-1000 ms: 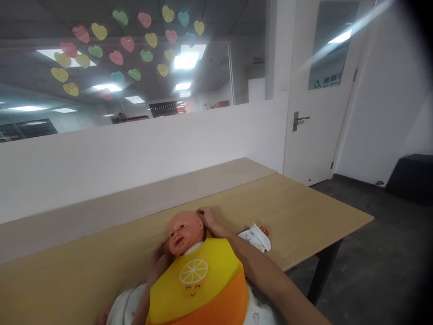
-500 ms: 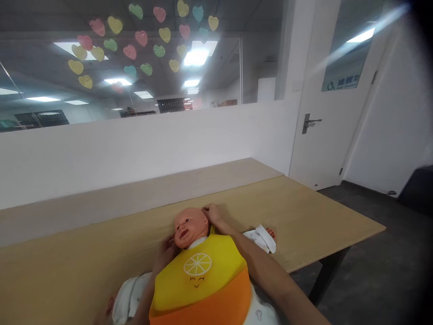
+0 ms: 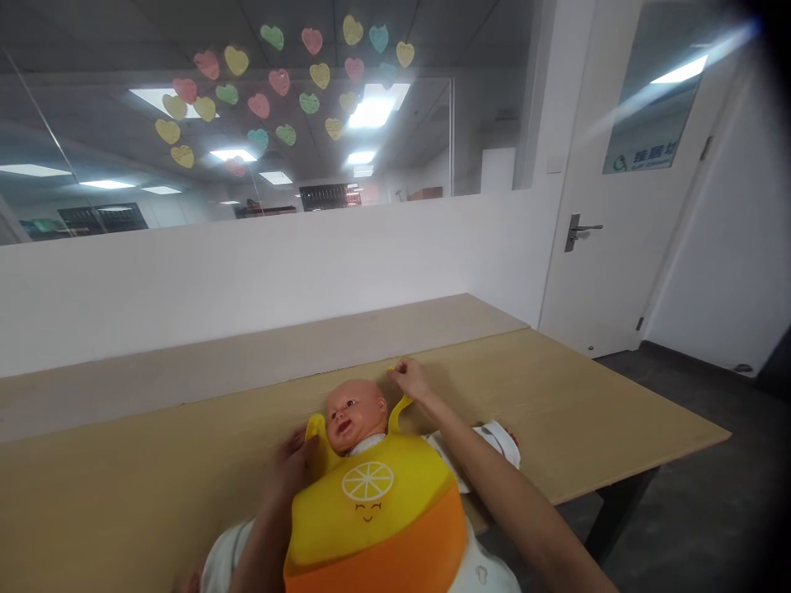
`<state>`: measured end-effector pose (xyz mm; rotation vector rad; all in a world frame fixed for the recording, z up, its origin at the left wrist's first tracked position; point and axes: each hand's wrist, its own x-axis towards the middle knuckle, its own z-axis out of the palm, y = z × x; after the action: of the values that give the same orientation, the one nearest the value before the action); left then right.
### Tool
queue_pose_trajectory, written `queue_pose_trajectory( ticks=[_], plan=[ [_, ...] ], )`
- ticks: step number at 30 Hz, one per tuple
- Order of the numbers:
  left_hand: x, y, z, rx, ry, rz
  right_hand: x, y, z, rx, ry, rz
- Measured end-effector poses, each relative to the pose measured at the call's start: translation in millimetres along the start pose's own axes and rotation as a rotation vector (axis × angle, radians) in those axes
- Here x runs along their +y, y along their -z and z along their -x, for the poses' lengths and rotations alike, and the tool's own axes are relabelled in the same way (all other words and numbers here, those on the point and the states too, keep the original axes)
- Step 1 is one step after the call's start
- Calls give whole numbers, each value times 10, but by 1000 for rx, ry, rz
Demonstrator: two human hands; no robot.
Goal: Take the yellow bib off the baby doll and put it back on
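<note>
Lying low in the frame's centre on the wooden table, the doll wears a yellow-orange bib. The right hand pinches one bib strap end above the head; the left hand grips the other strap beside the cheek.

**Bare arms, nothing worn**

Both forearms show uncovered from the lower edge of the head view up to the wrists: no sleeve, watch, band or glove. The left hand and right hand are bare too, the fingers without rings.
</note>
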<state>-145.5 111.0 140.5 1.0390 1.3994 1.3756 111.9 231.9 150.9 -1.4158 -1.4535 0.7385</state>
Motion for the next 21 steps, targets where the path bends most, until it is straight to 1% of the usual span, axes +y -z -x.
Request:
queue_pose_trajectory(
  ticks=[2,4,5,6,7,8,10,11,12,13,15,17,19,21],
  plan=[
    [101,55,66,29,-85,-11,-71,156,96,30,38,-79],
    [241,51,185,34,-181,-78,-262,331,308,37,128,-249],
    [313,24,256,27,-225,-118,-391,405,442,-7,190,-353],
    [381,-18,327,13,-269,-160,-531,460,585,-81,255,-430],
    [443,-75,398,-1,-316,-199,-669,494,728,-181,307,-442],
    [496,-143,467,-24,-362,-239,-797,506,861,-259,365,-401],
    [577,-292,598,-59,-441,-303,-986,473,1070,-378,506,-213],
    [605,-360,663,-67,-467,-340,-1039,441,1133,-406,561,-123],
    [623,-415,730,-45,-490,-385,-1066,410,1166,-415,596,-51],
    [633,-452,800,4,-522,-436,-1071,386,1168,-404,613,-6],
    [622,-454,946,165,-598,-543,-1042,390,1095,-342,611,21],
    [559,-355,1089,311,-654,-605,-1011,489,949,-254,576,-4],
    [432,-176,1195,370,-622,-622,-1019,694,770,-200,515,-73],
    [237,43,1231,376,-539,-636,-1078,993,596,-200,448,-175]
  ],
)
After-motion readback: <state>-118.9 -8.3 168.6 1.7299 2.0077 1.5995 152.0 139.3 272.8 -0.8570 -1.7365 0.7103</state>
